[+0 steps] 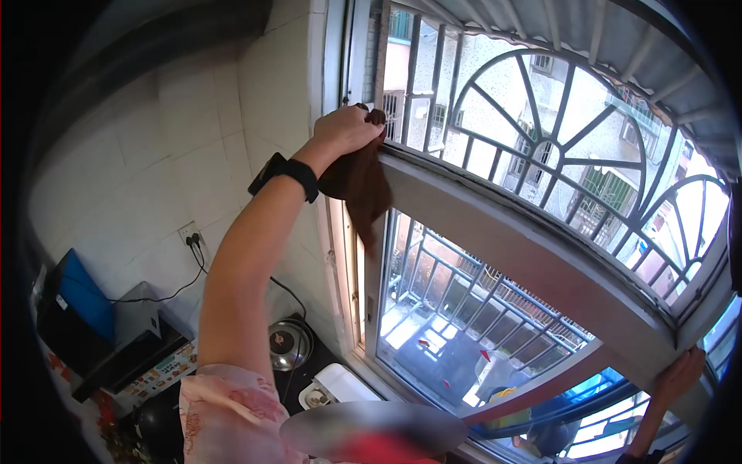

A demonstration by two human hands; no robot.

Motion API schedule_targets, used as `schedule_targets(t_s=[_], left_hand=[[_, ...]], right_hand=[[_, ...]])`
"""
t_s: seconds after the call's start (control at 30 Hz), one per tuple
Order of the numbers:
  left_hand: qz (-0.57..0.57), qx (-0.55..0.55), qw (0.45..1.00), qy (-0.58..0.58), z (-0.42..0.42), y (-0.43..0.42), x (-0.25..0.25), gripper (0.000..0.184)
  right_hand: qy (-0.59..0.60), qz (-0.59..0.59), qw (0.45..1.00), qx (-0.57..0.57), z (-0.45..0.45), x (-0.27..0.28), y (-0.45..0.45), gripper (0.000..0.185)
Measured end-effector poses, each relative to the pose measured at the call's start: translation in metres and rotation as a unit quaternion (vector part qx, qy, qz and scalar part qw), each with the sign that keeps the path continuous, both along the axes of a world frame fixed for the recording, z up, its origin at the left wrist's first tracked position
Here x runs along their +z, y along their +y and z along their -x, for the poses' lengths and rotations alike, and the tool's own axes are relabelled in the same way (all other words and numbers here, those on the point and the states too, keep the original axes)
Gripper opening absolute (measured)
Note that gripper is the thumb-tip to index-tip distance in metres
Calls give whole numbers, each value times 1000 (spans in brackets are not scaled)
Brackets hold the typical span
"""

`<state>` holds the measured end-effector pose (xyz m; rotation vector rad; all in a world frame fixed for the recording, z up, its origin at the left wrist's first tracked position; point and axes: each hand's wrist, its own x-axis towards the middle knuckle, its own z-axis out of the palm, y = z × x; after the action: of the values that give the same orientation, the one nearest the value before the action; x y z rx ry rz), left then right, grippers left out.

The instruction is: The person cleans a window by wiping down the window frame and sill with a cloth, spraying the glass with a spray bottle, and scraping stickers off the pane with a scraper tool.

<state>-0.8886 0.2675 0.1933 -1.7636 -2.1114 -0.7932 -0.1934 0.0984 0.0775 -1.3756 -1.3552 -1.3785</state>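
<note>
My left hand (349, 131), with a black watch (287, 176) on the wrist, is closed around a brown cloth (365, 185). It is at the left end of the window's middle rail, and the cloth hangs down below my fingers. At the lower right, my right hand (679, 377) is against the white window frame (618, 317), its fingers closed over the edge, partly dark and near the view's rim. Barred upper and lower window openings lie between my hands.
Outside stand metal security bars (564, 155). Below left are a steel pot lid (291, 345), a white appliance (344, 387), a blue panel (85, 301) and a wall socket (191, 234) with black cords. A blurred rounded shape (371, 429) covers the bottom middle.
</note>
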Motion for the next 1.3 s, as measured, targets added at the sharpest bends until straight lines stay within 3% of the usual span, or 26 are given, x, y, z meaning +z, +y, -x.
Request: schedule_targets(t_s=[0.07, 0.33, 0.47, 0.53, 0.57, 0.6, 0.77, 0.9, 0.93, 1.0, 1.03, 1.07, 1.13, 1.2, 1.27, 1.3], left_hand=[[8, -31, 999, -7, -11, -6, 2, 44], [-22, -206, 977, 39, -171, -69, -8, 46], [-77, -372, 925, 15, -272, -113, -16, 44], [-170, -427, 888, 27, -319, -124, -34, 67], [-134, -461, 876, 43, -334, -137, -31, 73], [-106, -495, 860, 61, -345, -144, -30, 65], [-162, -512, 831, 144, -326, -149, -48, 47], [-225, -354, 905, 65, -235, -113, -54, 41], [-202, -264, 942, 59, -208, -109, -53, 37], [-221, -186, 957, 6, -157, -91, -55, 34], [-217, -164, 962, -32, -129, -77, -54, 33], [-290, -169, 940, -64, -97, -53, -54, 33], [-385, -75, 901, -186, -69, -50, -25, 47], [-473, -98, 854, -193, -55, -31, -10, 60], [-285, -128, 942, -123, -65, -30, -26, 79], [-131, -148, 973, -117, -68, -26, -42, 80]], right_hand=[[-41, -48, 998, -24, 3, 0, 6, 43], [18, 36, 999, -35, -43, -23, 12, 42], [-33, -14, 999, -31, -20, -11, 11, 41], [-22, -21, 1000, -3, -6, -6, 8, 40], [-16, -22, 1000, 10, -4, -4, 6, 40], [-15, -13, 1000, 17, -4, -4, 3, 40], [-24, 8, 999, 37, -12, -4, 2, 39], [-37, -14, 998, 43, -13, -6, 5, 39], [-33, -13, 999, 32, -16, -10, 7, 39], [-28, -10, 999, 16, -23, -16, 12, 39], [-45, 8, 995, 92, -27, -12, 9, 35], [-53, -12, 995, 78, -23, -7, 6, 36], [-67, -53, 995, 54, 3, 2, -2, 38], [-80, -88, 993, 27, 28, 7, -11, 41], [-91, -114, 989, 15, 36, 13, -12, 41], [-94, -120, 988, 21, 37, 13, -11, 40]])
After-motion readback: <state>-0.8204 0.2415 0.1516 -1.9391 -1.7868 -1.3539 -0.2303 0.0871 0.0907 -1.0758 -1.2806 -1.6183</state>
